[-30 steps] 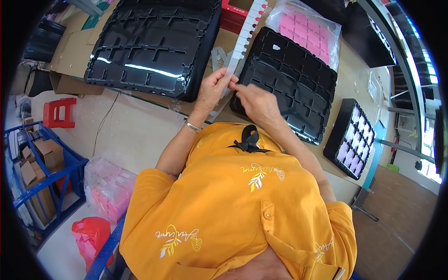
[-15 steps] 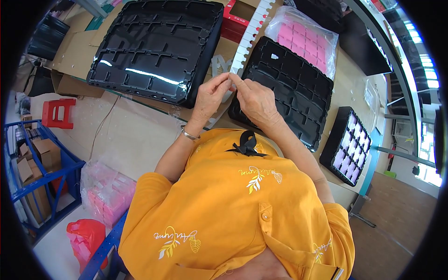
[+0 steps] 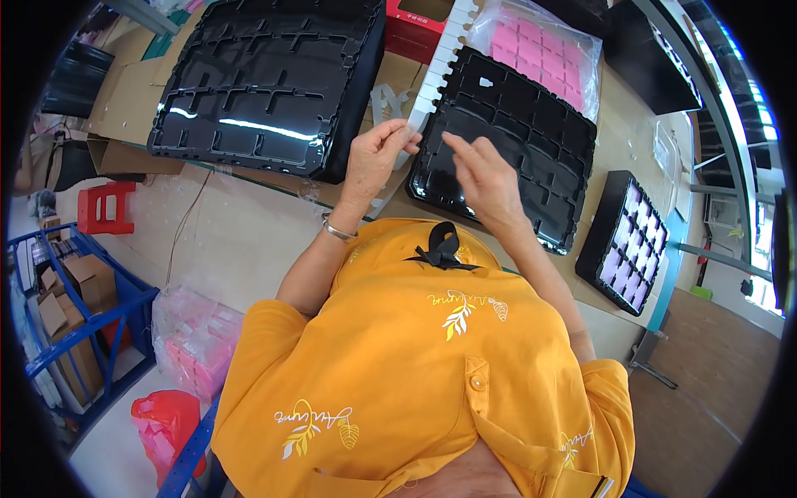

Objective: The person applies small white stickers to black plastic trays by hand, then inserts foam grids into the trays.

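My left hand (image 3: 375, 163) pinches the near end of a long white strip (image 3: 440, 70) with notched edges. The strip runs away from me between two black plastic trays; a pale band curls below my fingers. My right hand (image 3: 490, 187) hovers over the near left part of the smaller black tray (image 3: 523, 116). Its thumb and forefinger are apart, with nothing plainly between them. A small white piece (image 3: 486, 82) lies on that tray's far left part. The larger glossy black tray (image 3: 266, 91) is left of my left hand.
Pink trays in clear plastic (image 3: 540, 54) sit beyond the smaller tray. A black tray with pale filled compartments (image 3: 624, 241) stands at the right. A red stool (image 3: 106, 207), a blue rack (image 3: 79, 319) and a red bag (image 3: 168, 432) are at the left.
My right hand has come away from my left, moving right over the smaller tray, and its fingers have parted. My left hand keeps its pinch on the strip. The view has shifted slightly.
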The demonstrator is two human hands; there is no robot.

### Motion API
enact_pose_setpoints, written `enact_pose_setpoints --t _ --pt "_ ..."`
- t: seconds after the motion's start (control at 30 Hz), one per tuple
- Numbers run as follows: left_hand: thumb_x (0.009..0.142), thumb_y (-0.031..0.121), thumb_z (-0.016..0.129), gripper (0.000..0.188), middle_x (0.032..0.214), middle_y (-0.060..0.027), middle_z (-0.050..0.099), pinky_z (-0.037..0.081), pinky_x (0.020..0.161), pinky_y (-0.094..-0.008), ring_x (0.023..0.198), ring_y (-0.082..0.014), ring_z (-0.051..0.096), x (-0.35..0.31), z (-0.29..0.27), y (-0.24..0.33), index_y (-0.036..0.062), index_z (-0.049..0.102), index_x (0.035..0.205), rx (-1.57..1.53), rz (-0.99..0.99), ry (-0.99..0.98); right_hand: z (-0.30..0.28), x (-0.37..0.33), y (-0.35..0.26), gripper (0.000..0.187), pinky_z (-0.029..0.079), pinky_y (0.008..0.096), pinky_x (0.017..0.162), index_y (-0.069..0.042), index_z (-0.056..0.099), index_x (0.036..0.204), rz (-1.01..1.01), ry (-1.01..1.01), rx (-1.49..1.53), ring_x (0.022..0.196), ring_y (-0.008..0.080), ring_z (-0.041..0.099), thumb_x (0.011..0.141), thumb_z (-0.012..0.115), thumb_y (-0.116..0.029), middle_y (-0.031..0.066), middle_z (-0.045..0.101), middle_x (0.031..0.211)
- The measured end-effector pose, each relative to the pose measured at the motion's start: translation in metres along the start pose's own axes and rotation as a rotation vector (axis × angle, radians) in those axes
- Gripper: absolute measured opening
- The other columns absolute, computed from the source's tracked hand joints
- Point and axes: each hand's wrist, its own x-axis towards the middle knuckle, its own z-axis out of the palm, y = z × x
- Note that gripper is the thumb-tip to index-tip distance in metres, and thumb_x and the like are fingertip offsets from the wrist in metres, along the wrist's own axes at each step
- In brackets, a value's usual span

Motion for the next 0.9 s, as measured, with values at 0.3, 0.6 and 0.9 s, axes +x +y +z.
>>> enact_pose_setpoints --t 0.3,0.6,0.9 --pt "0.097 0.011 0.058 0.02 0.086 -0.0071 0.071 0.053 0.069 -0.022 0.078 -0.0097 0.067 -0.009 0.007 0.024 -0.0034 0.067 0.107 0.221 0.191 0.013 0.022 0.026 -0.018 0.045 0.049 0.035 0.063 -0.007 0.061 0.123 -0.284 0.024 -0.298 0.07 0.0242 0.056 0.078 0.064 0.001 0.008 0.049 0.08" --pt "0.099 0.014 0.055 0.024 0.093 -0.0069 0.071 0.053 0.072 -0.0226 0.079 -0.011 0.067 -0.007 0.004 0.028 -0.0028 0.064 0.114 0.043 0.076 -0.104 0.004 0.03 -0.013 0.028 0.034 0.0181 0.057 -0.008 0.068 0.12 0.621 -0.099 0.936 0.064 0.0026 0.042 0.096 0.056 -0.012 -0.0049 0.052 0.075" --pt "0.101 0.021 0.055 0.028 0.096 -0.0063 0.069 0.051 0.076 -0.0213 0.083 -0.0097 0.066 -0.014 0.0 0.02 -0.0031 0.062 0.113 -0.198 -0.069 -0.095 0.005 0.013 -0.031 0.048 0.05 0.0331 0.06 -0.011 0.063 0.123 -0.163 0.017 -0.114 0.071 0.023 0.06 0.076 0.066 0.001 0.0067 0.052 0.077"
